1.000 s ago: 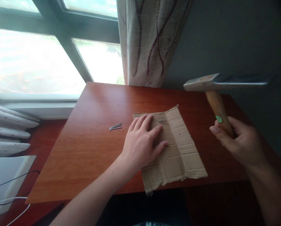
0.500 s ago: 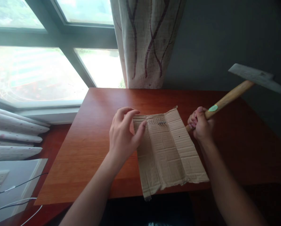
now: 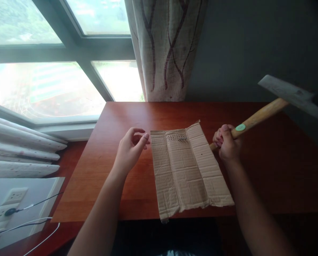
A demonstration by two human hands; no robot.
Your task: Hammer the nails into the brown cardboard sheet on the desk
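Observation:
My right hand (image 3: 229,144) is wrapped round the wooden handle of a hammer (image 3: 260,116), which carries a green oval sticker. The metal head is raised at the far right, its outer end dark and blurred. My left hand (image 3: 133,147) hovers just left of a creased cardboard sheet (image 3: 188,170), apart from it. Its fingers are loosely curled, with a gap between thumb and forefinger and nothing visible between them. Near the sheet's top edge are rows of small dark dots (image 3: 177,137), and several thin nail-like pieces (image 3: 182,139) stand out along their lower right.
The cardboard lies on a reddish-brown wooden table (image 3: 100,185), its torn lower edge reaching the table's front edge. Windows and a patterned curtain (image 3: 172,49) stand behind. At lower left, cables (image 3: 38,204) run from a wall socket (image 3: 16,195).
My left hand has drawn back left from over the cardboard's upper left corner, and its fingers have curled in. My right hand still holds the hammer raised. The view has shifted slightly.

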